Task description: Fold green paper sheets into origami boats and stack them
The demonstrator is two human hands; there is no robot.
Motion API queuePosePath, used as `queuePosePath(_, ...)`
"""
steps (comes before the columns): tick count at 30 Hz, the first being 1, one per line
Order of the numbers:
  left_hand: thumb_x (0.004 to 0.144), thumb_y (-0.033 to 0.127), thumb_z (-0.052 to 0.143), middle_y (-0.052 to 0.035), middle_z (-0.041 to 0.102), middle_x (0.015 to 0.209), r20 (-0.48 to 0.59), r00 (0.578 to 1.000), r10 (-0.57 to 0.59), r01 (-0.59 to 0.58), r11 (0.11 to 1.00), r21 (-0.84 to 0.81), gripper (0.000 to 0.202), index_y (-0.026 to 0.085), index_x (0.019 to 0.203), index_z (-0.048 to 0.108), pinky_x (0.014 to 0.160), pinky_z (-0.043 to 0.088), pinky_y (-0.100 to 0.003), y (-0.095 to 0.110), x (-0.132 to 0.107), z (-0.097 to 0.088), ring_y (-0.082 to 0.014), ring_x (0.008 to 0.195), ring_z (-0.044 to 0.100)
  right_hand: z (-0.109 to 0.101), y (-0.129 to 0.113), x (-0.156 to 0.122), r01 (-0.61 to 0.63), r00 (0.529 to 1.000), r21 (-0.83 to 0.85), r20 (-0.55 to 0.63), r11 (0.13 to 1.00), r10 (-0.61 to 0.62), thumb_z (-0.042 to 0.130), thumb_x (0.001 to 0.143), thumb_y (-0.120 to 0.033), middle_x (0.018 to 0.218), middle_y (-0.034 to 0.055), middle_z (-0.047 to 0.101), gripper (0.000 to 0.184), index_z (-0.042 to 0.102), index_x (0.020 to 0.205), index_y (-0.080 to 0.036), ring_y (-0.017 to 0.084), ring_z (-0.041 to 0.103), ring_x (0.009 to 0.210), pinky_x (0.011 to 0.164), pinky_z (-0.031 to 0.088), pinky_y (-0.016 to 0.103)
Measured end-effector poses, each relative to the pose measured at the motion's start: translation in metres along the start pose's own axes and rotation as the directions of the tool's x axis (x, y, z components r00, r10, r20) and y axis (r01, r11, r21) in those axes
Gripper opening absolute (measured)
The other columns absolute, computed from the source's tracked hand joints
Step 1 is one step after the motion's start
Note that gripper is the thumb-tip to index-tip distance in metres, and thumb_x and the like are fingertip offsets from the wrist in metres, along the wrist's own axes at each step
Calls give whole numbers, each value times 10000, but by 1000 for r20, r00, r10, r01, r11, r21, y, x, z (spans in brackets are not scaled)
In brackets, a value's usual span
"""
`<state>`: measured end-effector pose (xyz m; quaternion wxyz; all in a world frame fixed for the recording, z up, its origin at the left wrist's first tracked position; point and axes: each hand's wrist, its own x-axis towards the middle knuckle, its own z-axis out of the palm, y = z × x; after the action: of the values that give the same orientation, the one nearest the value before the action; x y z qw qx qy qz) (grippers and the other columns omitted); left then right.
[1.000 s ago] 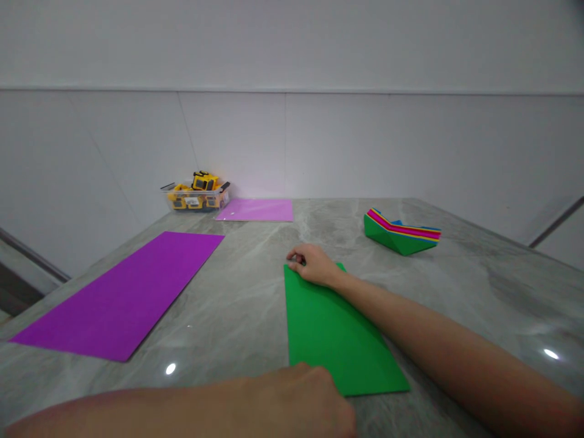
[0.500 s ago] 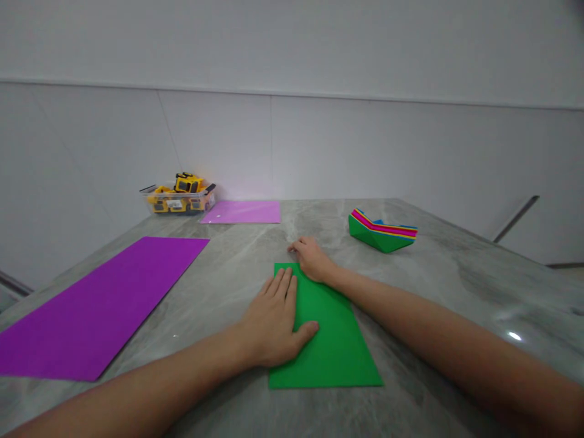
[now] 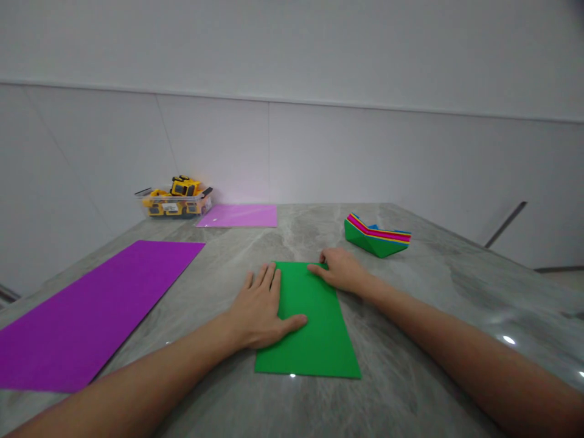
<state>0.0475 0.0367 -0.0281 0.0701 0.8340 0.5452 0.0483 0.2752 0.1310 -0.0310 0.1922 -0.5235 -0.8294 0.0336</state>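
Note:
A green sheet of paper [image 3: 314,322] lies in front of me on the grey marbled table, its long side running away from me. Flat on its left part rests my left hand [image 3: 262,310], fingers spread forward and thumb out across the green. At the far right corner, my right hand [image 3: 342,267] has its thumb on top of the paper and its fingers bent around the far edge; the fingertips are partly hidden. Beyond that hand sits a folded paper boat [image 3: 376,240], green below with pink, yellow and blue layers along its rim.
A large purple sheet [image 3: 104,304] lies on the left side of the table. At the back, a light pink sheet [image 3: 241,216] lies beside a clear plastic box [image 3: 180,204] of yellow toy vehicles [image 3: 186,187]. A white panelled wall [image 3: 328,152] stands behind the table.
My right hand has moved right along the far edge to the paper's corner, its thumb now on the sheet. The left hand stays flat on the paper. The view has shifted slightly.

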Motion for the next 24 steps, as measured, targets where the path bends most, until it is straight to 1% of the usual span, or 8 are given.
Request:
queuePosePath(4,805,810,240,-217,119,1572,-6,999,-51,51,999,5,1060,12,1502,215,1128,109,-617,2,-2,-1,-418,1445,77,-4,-9,-1,-77,997,86,-4,993,78,717,728,-475,861,164,665,337,624,771,-154,312,600,864,726,409,358)
queuePosePath(8,857,742,276,-175,172,1577,-45,995,-87,85,995,-47,934,70,1505,252,1136,128,-611,-7,-11,-1,-412,1441,120,-15,-11,-3,-148,989,274,66,950,135,757,662,-323,658,54,640,220,588,674,-182,223,596,648,566,385,291)
queuePosePath(12,819,655,508,-182,314,1536,-74,996,-49,24,949,-315,850,113,1458,365,1159,185,-537,-27,-24,-8,-364,1423,250,-24,-19,-8,-186,982,481,106,857,153,687,711,-307,496,-33,548,172,558,732,-196,150,525,449,449,361,253)
queuePosePath(14,804,602,572,-205,404,1484,-148,979,-139,19,787,-616,810,110,1424,397,1137,279,-507,-37,-31,-16,-341,1362,389,-28,-25,-9,-180,978,618,32,765,205,628,767,-370,545,-32,567,200,520,800,-204,148,541,467,448,393,253)
queuePosePath(15,808,578,581,-208,436,1463,-180,961,-209,-9,627,-779,795,113,1422,385,1110,340,-492,-41,-35,-20,-329,1328,443,-30,-28,-10,-155,967,724,-28,672,253,624,771,-408,592,-26,587,238,501,821,-211,151,560,502,468,421,259)
queuePosePath(18,833,546,581,-158,555,1373,-130,912,-389,-101,94,-990,669,186,1377,430,981,489,-483,-48,-43,-31,-317,1189,587,-34,-37,-12,43,876,977,-137,208,463,731,667,-492,711,-18,626,408,480,854,-230,166,601,611,562,498,299)
queuePosePath(21,780,544,665,-98,677,1215,-160,927,-338,-196,-74,-978,584,227,1259,559,931,532,-431,-48,-47,-35,-292,1104,642,-29,-48,-15,82,851,996,-79,17,519,785,617,-480,782,5,657,456,503,879,-236,195,631,695,603,522,326)
queuePosePath(24,822,481,658,-87,718,1116,-135,942,-308,-166,-76,-983,429,200,1147,641,886,554,-394,-42,-48,-34,-264,1015,679,-15,-56,-20,25,874,999,-33,23,484,752,656,-456,923,60,689,413,555,931,-218,237,657,812,668,537,367)
